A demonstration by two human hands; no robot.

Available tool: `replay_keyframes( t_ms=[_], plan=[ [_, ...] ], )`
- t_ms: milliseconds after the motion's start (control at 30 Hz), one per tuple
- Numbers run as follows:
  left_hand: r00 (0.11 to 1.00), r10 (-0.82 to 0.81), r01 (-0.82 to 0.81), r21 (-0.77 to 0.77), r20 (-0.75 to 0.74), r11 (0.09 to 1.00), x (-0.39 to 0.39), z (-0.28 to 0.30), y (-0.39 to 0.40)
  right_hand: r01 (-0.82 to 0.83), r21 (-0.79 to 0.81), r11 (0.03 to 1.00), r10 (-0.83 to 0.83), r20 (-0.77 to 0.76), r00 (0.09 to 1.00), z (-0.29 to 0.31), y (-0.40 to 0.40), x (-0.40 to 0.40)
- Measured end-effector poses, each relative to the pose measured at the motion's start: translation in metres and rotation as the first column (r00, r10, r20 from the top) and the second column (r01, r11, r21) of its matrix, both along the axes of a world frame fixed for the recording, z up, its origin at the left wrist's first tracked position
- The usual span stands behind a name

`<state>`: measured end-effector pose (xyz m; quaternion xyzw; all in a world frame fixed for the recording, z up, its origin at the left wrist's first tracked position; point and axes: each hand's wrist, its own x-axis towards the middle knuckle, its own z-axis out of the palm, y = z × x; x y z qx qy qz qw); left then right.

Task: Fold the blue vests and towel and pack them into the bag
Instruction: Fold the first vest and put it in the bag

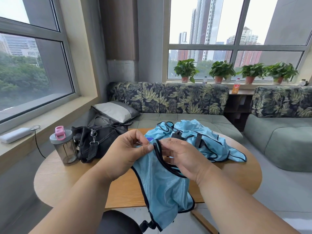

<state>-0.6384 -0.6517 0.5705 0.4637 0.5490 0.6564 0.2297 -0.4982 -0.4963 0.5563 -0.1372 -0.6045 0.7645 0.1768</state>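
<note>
Both hands (152, 152), blue vest (162, 186) hanging lengthwise, neckline up

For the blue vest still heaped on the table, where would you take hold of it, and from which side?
Judging by its pose, grip the crumpled vest at the black-trimmed shoulder loop poking up at its far left, reaching over from the table's near side. That edge stands proud and free; the rest lies bunched flat.

We see big windows (236, 39) with tall buildings outside | four green plants (221, 70) on the far sill | a leafy sofa (168, 98) | a round wooden table (67, 179) near us | soft daylight
</note>
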Motion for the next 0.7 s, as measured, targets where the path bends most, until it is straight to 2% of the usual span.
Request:
replay_keyframes(
  t_ms=[200, 367, 567, 700],
  plan=[
    [0.999, -0.005, 0.004, -0.016, -0.045, 1.0, 0.0, -0.001, 0.002, -0.041, -0.018, 0.999, 0.042, 0.055, 0.998, 0.002, -0.006, 0.001],
    [0.995, 0.008, -0.009, -0.009, -0.098, 1.0, -0.002, -0.002, 0.0, 0.057, -0.013, 0.998, -0.058, -0.019, 0.998, -0.002, -0.007, -0.001],
    [0.999, 0.004, -0.002, 0.052, -0.037, 0.999, -0.003, 0.002, -0.002, 0.142, 0.105, 0.984, -0.131, -0.107, 0.986, -0.005, -0.014, 0.001],
    [1.0, 0.006, -0.005, 0.052, -0.013, 0.999, 0.003, 0.004, 0.0, 0.138, 0.116, 0.984, -0.121, -0.14, 0.983, -0.007, -0.018, 0.003]
  ],
)
